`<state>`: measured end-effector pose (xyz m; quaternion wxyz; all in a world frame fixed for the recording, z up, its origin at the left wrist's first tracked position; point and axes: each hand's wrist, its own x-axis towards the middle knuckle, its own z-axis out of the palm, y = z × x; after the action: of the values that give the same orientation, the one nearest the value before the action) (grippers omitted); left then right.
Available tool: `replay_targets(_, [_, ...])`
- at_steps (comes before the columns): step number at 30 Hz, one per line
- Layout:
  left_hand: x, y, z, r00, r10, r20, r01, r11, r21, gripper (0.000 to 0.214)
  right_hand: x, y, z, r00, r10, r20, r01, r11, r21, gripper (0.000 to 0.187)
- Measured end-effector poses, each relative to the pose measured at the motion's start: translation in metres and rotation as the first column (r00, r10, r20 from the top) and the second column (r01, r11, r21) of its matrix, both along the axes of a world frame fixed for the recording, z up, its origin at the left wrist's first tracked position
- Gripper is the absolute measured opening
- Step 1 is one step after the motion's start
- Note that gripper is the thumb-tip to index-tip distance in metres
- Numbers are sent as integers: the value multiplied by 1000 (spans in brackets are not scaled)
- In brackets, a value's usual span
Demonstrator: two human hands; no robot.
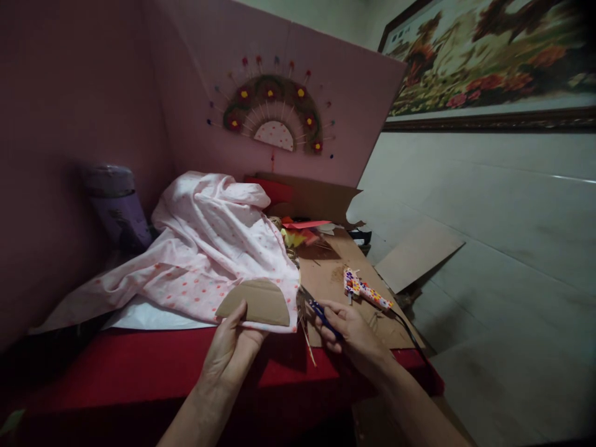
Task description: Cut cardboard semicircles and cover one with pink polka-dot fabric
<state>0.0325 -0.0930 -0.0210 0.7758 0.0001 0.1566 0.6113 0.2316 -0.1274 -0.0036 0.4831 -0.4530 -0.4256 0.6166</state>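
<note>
My left hand pinches the lower edge of a brown cardboard half-circle, held over the pink dotted cloth. My right hand is closed round blue-handled scissors, whose blades point up and left toward the cardboard's right corner. Just beyond the right hand lies a glue gun covered in coloured dots, on a flat cardboard sheet. A thin wooden stick lies between my hands.
A red table top runs under everything. A purple flask stands at the back left. A fan-shaped decoration hangs on the pink board. Red and yellow paper scraps and an open cardboard box sit behind.
</note>
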Motion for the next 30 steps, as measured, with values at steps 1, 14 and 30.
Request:
replay_targets(1, [0, 0, 0, 1000, 4, -11, -4, 1000, -1, 48, -1, -1, 1, 999, -7, -34, 7, 1000, -4, 32])
replay_targets(14, [-4, -7, 12, 1000, 4, 3, -5, 999, 48, 45, -26, -33, -13, 999, -49, 6, 49, 977, -206, 47])
replay_targets(30, [0, -10, 19, 998, 55, -35, -53, 996, 68, 44, -58, -36, 1, 991, -49, -127, 22, 978, -206, 44])
